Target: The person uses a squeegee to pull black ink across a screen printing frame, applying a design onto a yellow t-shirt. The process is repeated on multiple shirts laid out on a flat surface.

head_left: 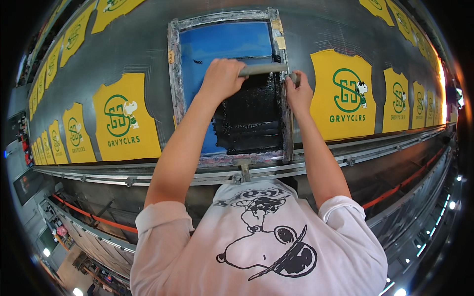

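Note:
A screen-printing frame [174,74] with a blue mesh [222,39] lies on the long dark table in front of me. Black ink [252,108] covers much of the mesh's middle and right side. My left hand [223,79] is closed round the left end of a squeegee [266,69], which lies crosswise over the ink. Its blade is mostly hidden. At the right rail, my right hand [299,93] has its thumb and fingers closed on the frame's edge, by a small grey piece beside the squeegee's right end.
Yellow shirt panels [345,123] with a green and white print lie in rows on both sides. Another yellow panel [126,138] is left of the frame. A metal rail [138,176] runs along the table's near edge, with an orange-red strip [98,217] below.

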`<state>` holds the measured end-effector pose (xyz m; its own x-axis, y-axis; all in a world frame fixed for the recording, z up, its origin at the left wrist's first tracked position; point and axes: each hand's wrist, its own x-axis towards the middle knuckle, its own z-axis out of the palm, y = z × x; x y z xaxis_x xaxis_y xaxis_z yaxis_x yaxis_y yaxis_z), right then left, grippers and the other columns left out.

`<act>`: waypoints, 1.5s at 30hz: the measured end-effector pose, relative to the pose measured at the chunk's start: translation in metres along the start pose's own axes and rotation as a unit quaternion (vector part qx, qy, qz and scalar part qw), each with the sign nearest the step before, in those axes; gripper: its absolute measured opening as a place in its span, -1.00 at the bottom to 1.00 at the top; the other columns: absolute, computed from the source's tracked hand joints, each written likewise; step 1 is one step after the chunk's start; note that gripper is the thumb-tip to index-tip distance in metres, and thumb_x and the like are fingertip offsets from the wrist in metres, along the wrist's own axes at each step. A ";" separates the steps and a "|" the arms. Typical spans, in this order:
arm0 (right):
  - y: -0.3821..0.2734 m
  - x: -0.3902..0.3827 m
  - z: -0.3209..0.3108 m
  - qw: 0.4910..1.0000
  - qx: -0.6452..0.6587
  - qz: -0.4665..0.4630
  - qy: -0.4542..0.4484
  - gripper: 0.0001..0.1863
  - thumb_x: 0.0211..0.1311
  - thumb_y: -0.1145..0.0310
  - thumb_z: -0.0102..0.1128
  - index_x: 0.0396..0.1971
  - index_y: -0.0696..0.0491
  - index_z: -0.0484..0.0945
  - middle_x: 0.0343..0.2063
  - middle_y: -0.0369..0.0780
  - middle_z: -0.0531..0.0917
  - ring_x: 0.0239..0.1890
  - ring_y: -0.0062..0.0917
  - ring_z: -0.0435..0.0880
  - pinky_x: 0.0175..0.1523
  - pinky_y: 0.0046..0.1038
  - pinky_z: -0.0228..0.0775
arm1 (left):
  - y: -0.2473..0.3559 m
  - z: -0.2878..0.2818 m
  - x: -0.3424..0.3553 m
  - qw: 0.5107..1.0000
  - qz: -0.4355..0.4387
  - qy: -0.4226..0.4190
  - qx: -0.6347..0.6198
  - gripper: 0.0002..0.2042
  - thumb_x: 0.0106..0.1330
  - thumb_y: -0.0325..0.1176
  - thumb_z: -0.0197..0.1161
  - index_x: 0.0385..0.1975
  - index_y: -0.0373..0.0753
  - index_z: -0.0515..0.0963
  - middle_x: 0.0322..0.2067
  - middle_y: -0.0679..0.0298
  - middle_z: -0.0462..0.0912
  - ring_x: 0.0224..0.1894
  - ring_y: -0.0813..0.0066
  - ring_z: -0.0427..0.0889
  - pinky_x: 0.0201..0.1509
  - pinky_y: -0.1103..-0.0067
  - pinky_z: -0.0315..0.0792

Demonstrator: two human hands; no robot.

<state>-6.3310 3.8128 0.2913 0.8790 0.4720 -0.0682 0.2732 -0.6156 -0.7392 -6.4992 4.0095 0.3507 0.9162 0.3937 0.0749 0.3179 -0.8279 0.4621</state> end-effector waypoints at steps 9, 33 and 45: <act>0.002 0.010 -0.005 0.981 -0.072 -0.176 0.045 -0.40 0.22 0.10 0.44 0.12 0.17 0.54 0.12 0.04 0.54 0.20 -0.06 0.47 0.31 -0.10 0.28 | -0.017 0.011 0.015 0.993 -0.101 -0.054 -0.007 -0.69 0.15 -0.05 0.45 -0.20 -0.07 0.77 -0.26 0.14 0.77 -0.15 0.09 0.73 -0.09 0.24 0.59; 0.006 -0.133 -0.050 0.865 -0.183 -0.431 -0.182 -0.80 -0.13 0.47 0.39 -0.41 0.03 0.61 -0.41 -0.18 0.63 -0.25 -0.26 0.64 -0.09 -0.23 0.35 | 0.090 0.047 -0.154 0.997 -0.079 -0.006 -0.004 -0.74 0.01 -0.15 0.55 -0.32 -0.08 0.78 -0.38 0.22 0.76 -0.29 0.08 0.73 -0.17 0.27 0.60; -0.084 0.047 -0.007 0.858 -0.219 -0.430 -0.176 -0.76 0.10 0.22 0.45 -0.49 0.03 0.59 -0.47 -0.18 0.68 -0.29 -0.21 0.68 -0.09 -0.20 0.35 | 0.005 -0.014 0.016 0.985 -0.151 -0.083 0.017 -0.68 0.07 0.00 0.49 -0.22 0.03 0.80 -0.38 0.14 0.78 -0.26 0.09 0.76 -0.15 0.26 0.62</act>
<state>-6.3100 3.8819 0.3549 0.1265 0.9845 0.1214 0.9500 -0.0851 -0.3004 -6.4860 4.0176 0.3667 0.8050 0.5555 -0.2083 0.5875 -0.6973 0.4107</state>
